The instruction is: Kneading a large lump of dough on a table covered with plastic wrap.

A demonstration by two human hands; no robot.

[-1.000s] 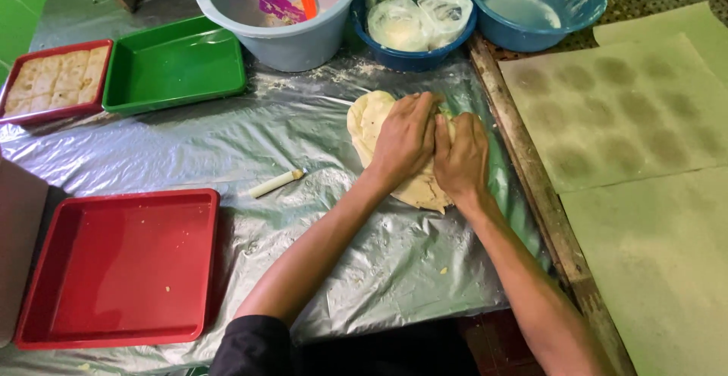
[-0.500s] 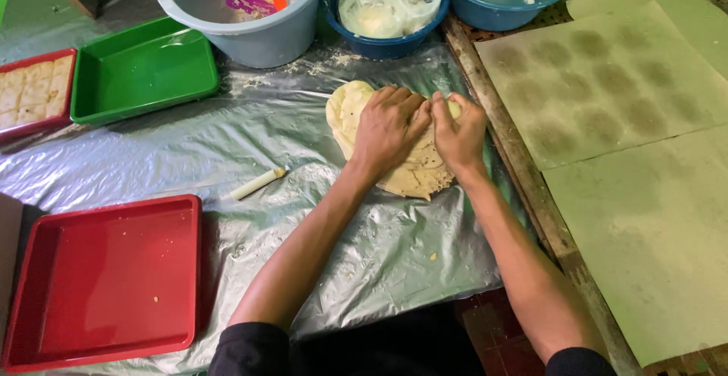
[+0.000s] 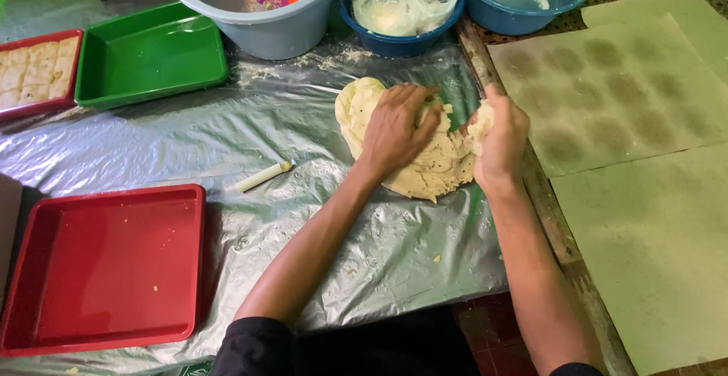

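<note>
The left hand [image 3: 396, 128] lies palm-down with fingers spread on a flat sheet of pale dough [image 3: 413, 145], pressing it against the crinkled plastic sheet [image 3: 227, 141] that covers the table. Just beside it, the right hand [image 3: 500, 135] is curled shut around a lifted edge of the same dough (a small lump shows between thumb and fingers). Left of the left hand lies a small white stick [image 3: 263, 177], and farther that way a red tray [image 3: 102, 266]. Beyond the hands stand a grey bucket [image 3: 262, 20], a green tray [image 3: 152, 54] and two blue bowls [image 3: 523, 1]. Right of the right hand lie spotted paper sheets [image 3: 614, 88].
</note>
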